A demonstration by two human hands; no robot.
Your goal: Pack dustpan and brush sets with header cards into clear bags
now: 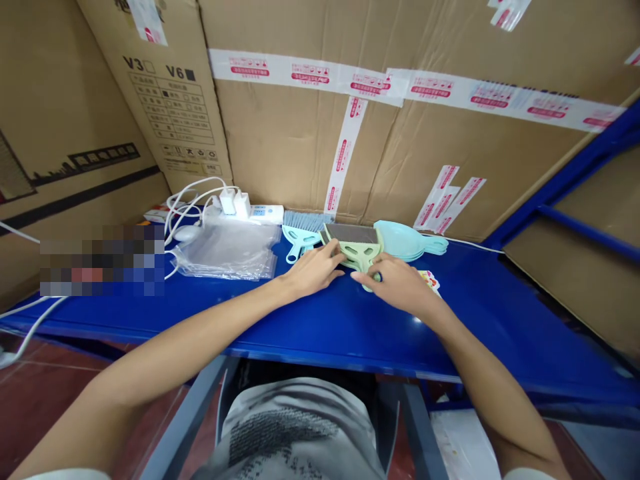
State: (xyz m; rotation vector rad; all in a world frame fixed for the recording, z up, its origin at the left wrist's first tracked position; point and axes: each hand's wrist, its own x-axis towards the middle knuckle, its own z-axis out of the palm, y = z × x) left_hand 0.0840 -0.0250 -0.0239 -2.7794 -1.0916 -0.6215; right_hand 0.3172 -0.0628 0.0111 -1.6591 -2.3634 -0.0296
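Both hands rest on a green brush (356, 245) lying near the back edge of the blue counter (310, 320), the left hand (316, 268) with fingers curled over its left side, the right hand (395, 283) closed around its handle, beside a stack of pale blue dustpans (407, 240).

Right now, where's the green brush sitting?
In the head view, the green brush lies mid-table on the blue table, under both hands, left hand and right hand, between the blue brush and the stacked blue dustpans.
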